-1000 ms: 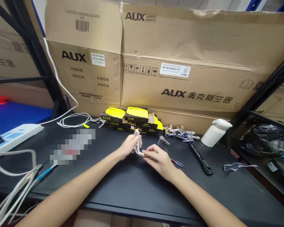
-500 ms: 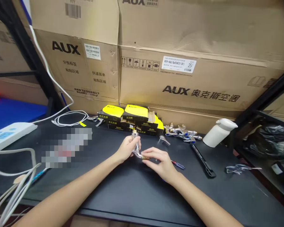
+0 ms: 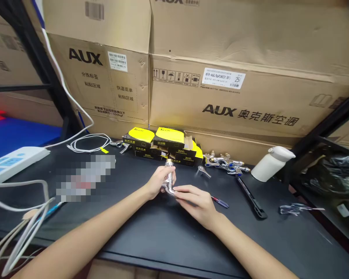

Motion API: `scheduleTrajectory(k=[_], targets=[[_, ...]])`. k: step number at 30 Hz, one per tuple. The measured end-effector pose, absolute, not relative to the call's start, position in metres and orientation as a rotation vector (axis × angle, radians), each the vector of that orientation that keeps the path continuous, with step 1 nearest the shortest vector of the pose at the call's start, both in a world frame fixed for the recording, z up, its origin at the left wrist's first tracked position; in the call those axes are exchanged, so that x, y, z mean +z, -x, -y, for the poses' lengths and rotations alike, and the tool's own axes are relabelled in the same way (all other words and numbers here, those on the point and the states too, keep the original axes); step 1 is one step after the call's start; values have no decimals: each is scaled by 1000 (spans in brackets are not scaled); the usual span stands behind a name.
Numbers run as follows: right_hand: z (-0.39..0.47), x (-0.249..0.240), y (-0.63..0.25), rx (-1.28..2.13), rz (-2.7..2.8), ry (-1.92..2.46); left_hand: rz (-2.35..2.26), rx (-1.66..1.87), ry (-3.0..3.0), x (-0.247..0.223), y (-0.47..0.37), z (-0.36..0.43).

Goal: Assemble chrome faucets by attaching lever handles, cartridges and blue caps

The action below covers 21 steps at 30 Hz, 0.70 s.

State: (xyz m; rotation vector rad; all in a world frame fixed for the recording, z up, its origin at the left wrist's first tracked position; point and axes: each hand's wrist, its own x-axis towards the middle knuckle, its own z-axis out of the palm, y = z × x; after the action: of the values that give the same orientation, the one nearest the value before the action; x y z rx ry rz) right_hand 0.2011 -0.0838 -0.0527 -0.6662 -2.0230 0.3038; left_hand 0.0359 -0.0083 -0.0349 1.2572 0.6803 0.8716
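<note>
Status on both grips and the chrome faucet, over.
Left grip: around chrome faucet. Right grip: at its lower end. Yellow-topped boxes stand behind.

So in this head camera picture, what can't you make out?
All in the head view:
Metal tap: body partly wrapped by the left hand.
Its lower end: hidden by the right hand.
Pixelated object: identity masked by blocks.
Yellow-and-black boxes: side print too small.
Large cardboard: top cut off by upper edge.

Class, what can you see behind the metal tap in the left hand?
Behind the metal tap, the black table and stacked yellow-and-black boxes show, with cardboard beyond. What the tap and left hand cover cannot be seen.
</note>
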Motion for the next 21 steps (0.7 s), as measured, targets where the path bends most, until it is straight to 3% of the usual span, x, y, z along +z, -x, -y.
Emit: scheduleTrajectory(k=[21], targets=[[86, -65, -189, 1136, 1519, 995, -703, 945, -1342, -33, -36, 18]])
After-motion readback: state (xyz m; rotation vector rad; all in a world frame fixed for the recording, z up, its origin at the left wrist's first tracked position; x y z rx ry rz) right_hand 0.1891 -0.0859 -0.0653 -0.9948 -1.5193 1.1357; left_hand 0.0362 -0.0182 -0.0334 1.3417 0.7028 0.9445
